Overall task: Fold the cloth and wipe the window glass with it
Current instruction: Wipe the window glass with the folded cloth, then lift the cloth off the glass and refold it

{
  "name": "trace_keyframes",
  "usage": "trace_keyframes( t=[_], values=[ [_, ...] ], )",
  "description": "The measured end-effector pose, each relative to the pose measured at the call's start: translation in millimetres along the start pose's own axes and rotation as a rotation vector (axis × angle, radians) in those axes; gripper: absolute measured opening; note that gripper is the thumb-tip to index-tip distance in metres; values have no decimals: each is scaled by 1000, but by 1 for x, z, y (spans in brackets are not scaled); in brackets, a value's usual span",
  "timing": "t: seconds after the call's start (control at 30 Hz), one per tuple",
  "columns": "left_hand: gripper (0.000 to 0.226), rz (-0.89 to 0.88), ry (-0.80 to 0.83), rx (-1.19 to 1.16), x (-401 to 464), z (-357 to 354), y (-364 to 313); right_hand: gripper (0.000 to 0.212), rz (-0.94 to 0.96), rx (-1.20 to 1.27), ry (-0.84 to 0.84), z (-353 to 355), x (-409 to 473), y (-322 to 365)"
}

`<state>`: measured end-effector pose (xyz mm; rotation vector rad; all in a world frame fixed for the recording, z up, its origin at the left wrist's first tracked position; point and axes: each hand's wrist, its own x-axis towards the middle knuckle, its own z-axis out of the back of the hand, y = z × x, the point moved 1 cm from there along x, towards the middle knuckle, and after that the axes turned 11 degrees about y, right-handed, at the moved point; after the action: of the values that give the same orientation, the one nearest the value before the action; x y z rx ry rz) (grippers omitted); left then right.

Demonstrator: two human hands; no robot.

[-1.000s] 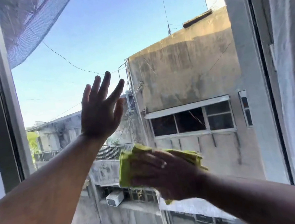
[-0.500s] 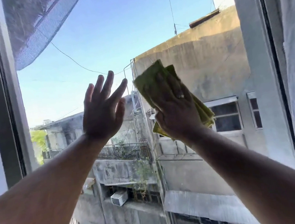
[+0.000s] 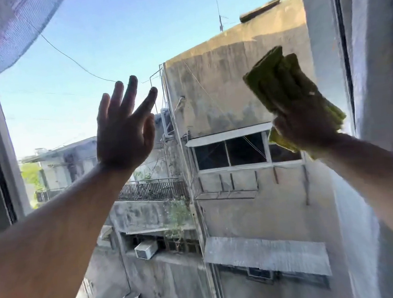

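Folded cloth (image 3: 280, 82) was pressed on glass (image 3: 232, 217) under right hand (image 3: 305, 125) fingers; left hand (image 3: 124, 136) was splayed, empty. Loose layers could unfold, smearing near frame (image 3: 343, 41).

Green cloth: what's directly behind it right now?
The right hand presses the green cloth against the window glass. Behind it shows a stained concrete building; the part right under the cloth is covered.

i see the window glass (image 3: 232, 217) as the one surface bearing anything here. my left hand (image 3: 124, 136) lies flat on it, fingers spread. my right hand (image 3: 305, 125) presses the folded green cloth (image 3: 272, 78) against it near the right frame (image 3: 346, 64).
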<state>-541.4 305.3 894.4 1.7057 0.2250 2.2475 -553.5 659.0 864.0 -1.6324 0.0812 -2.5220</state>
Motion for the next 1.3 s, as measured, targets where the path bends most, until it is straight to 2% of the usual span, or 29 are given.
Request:
trace_keyframes(
  t=[0.03, 0.07, 0.13, 0.2, 0.23, 0.27, 0.3, 0.43, 0.5, 0.53, 0.57, 0.7, 0.77, 0.87, 0.93, 1.0, 1.13, 1.23, 1.3],
  values=[
    [51, 1, 2, 0, 0, 0, -1, 72, -83, 60, -25, -7, -7, 25],
    [51, 2, 3, 1, -1, 0, -1, 75, -42, 90, -38, -18, -20, 56],
    [50, -4, 3, 10, -1, 0, 0, 84, 368, 58, 30, -44, -61, 123],
    [50, -10, 14, 13, -1, 1, 3, 78, 807, -51, 55, -56, -101, 152],
    [50, -14, 15, 15, -1, 1, 4, 75, 915, -104, 64, -57, -106, 144],
    [50, -17, 8, 21, -2, 0, 3, 73, 927, -150, 67, -55, -97, 126],
    [50, -17, -2, 24, -2, -1, 3, 72, 835, -162, 59, -53, -82, 105],
    [50, -12, -7, 11, -1, -2, 3, 75, 105, -41, 14, -25, -16, 19],
    [51, -19, 3, 16, -1, -2, 2, 76, -70, 36, -59, -21, -11, 29],
    [51, -26, 12, 23, -1, -2, 2, 76, -67, 71, -82, -25, -18, 44],
    [51, -28, 24, 25, -1, -1, 3, 77, 12, 91, -79, -32, -30, 62],
    [53, 31, 115, -101, -2, 9, -6, 80, 684, 46, 119, -57, -112, 117],
    [54, 2, 153, -171, -26, 16, -21, 79, 789, 87, 157, -60, -127, 117],
    [53, -169, 235, -98, -99, 20, -58, 67, 824, 198, 163, -57, -122, 110],
    [63, -112, 364, -142, -127, 21, -77, 62, 802, 287, 189, -56, -118, 107],
    [65, 53, 401, -236, -129, 19, -92, 64, 706, 403, 194, -55, -123, 106],
    [59, 283, 477, -579, -108, 18, -111, 78, 319, 487, 121, -49, -142, 100],
    [31, 287, 699, -726, -98, 27, -113, 81, 48, 486, 177, -37, -150, 95],
    [18, 283, 868, -878, -101, 38, -100, 67, 2, 542, 289, -29, -153, 96]
  ],
)
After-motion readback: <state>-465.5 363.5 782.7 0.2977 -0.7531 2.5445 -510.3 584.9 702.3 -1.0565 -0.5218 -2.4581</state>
